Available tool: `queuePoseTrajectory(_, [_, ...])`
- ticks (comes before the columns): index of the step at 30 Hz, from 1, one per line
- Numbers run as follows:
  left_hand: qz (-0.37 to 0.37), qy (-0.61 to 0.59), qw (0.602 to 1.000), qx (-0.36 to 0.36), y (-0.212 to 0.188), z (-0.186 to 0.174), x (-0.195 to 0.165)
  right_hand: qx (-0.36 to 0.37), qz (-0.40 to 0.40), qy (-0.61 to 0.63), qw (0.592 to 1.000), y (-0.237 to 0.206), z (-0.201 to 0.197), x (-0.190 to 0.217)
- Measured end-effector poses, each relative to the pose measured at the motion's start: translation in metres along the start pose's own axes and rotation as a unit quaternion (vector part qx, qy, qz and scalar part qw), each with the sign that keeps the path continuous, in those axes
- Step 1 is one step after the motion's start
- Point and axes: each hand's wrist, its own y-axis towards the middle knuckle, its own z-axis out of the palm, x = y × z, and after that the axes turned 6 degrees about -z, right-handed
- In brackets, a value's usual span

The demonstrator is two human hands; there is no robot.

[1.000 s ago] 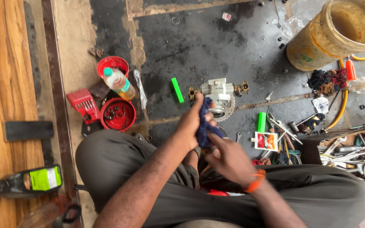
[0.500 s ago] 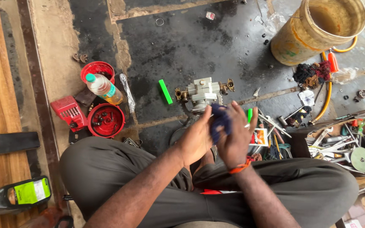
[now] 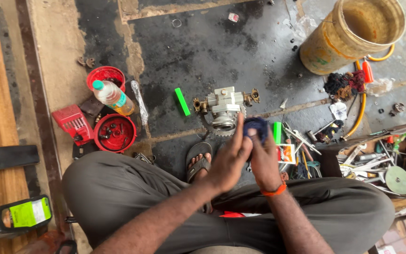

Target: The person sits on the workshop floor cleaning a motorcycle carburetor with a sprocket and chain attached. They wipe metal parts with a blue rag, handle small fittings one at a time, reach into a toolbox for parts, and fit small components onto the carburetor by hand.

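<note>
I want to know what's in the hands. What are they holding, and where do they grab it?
Both hands, left hand and right hand, hold a dark blue cloth, bunched at the fingertips.

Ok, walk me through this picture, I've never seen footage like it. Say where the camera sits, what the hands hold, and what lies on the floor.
The camera sits on a person's head and looks down at their lap. The left hand and right hand are pressed around a dark blue cloth. On the oily floor just beyond lies a grey metal pump part, with a green block beside it. To the left are a red bowl of small parts and a plastic bottle. A yellow bucket stands top right.
</note>
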Motion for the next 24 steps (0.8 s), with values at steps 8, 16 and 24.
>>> queuePoseTrajectory(8, [0.205, 0.151, 0.965, -0.068, -0.017, 0.007, -0.011, 0.106, 0.046, 0.388, 0.914, 0.042, -0.062, -0.014])
queuePoseTrajectory(16, [0.253, 0.358, 0.889, -0.135, 0.003, -0.013, -0.012, 0.046, 0.247, 0.35, 0.902, 0.003, -0.022, 0.019])
queuePoseTrajectory(24, [0.188, 0.267, 0.944, -0.054, 0.001, -0.012, 0.01, 0.112, 0.223, 0.279, 0.927, -0.003, -0.042, -0.025])
